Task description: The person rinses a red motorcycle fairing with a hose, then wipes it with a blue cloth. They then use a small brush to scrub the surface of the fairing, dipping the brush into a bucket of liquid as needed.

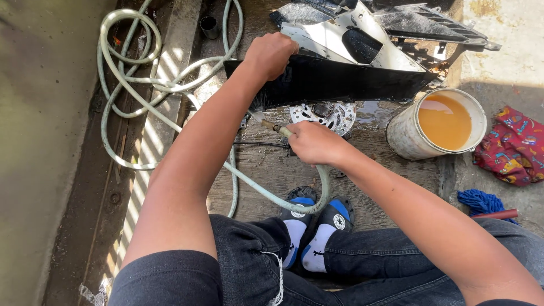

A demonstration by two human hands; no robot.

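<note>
A: Start nearest. What's at six o'clock?

B: The person's knees in dark jeans, and between them two feet in blue-and-black sandals [317,218] over white socks, on wet concrete floor [266,170].

A: And the hands?

B: The right hand [314,141], just right of centre, has its fingers clenched around the end of a pale green hose [170,85], brass nozzle pointing toward ten o'clock, where a thin spray shows. The hose loops down past the sandals, then runs up to coils at eleven o'clock beside a drain channel.

A: The left hand?

B: The left hand [271,54] is farther out, near twelve o'clock, fingers closed over the top edge of a long black plastic panel [340,82], holding it on its edge. The water strikes the panel's left end, just under that hand.

A: How far along does the washing look?

B: My judgement only: mid-rinse. The panel's face shines wet and dark, but I can't tell whether its far side is clean. Under it lies a metal brake disc [326,113], and behind it at one o'clock white and black fairing pieces [362,28] sit stacked, seemingly yet to be hosed.

A: Anything to the right?

B: At two o'clock a white bucket [405,133] of orange-brown liquid; at three o'clock a patterned red cloth [513,147], with a blue mop head [479,201] below it.
</note>
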